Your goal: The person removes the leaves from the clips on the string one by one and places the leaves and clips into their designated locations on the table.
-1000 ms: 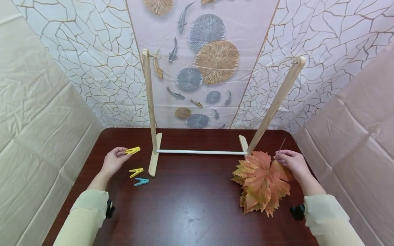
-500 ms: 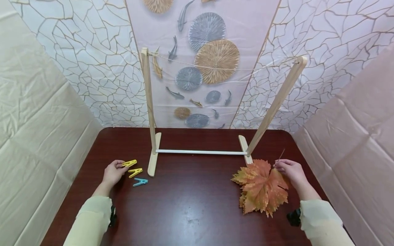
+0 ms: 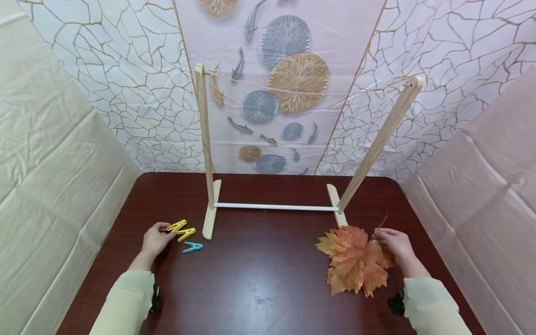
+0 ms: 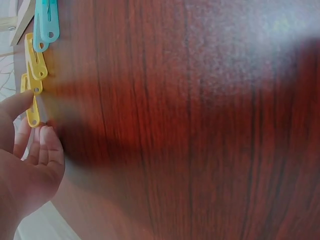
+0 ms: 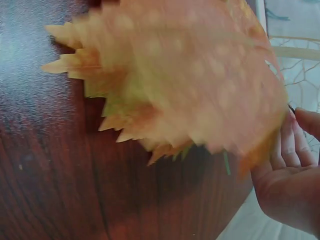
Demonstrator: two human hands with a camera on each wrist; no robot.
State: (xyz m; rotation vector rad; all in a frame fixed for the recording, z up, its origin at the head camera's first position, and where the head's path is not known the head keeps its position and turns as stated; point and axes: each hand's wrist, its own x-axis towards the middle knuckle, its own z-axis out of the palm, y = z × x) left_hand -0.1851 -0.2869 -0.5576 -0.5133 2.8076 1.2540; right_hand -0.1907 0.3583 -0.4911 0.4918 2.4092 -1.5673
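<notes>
At the left of the table, my left hand [image 3: 156,240] pinches a yellow clothespin [image 3: 177,225] between thumb and fingers, low by the tabletop. Right beside it lies another yellow clothespin [image 3: 186,234], then a blue clothespin [image 3: 192,247]. The left wrist view shows my thumb across the held yellow clothespin [image 4: 33,116]. On the right, my right hand [image 3: 395,244] holds an orange artificial maple leaf [image 3: 356,260] by its thin stem, its blade over the table. More leaf edges show under it in the right wrist view, where the leaf [image 5: 190,85] is blurred and hides part of the table.
A wooden stand with a left post [image 3: 204,139], a right post [image 3: 378,144] and a white bottom rod [image 3: 276,207] stands at the back of the dark table [image 3: 259,288]. A string [image 3: 251,85] spans its tops. Fabric hangs behind and at both sides.
My left hand has lowered the yellow clothespin toward the one lying on the table. My right hand has come down and nearer with the leaf's stem, and the leaf has sunk.
</notes>
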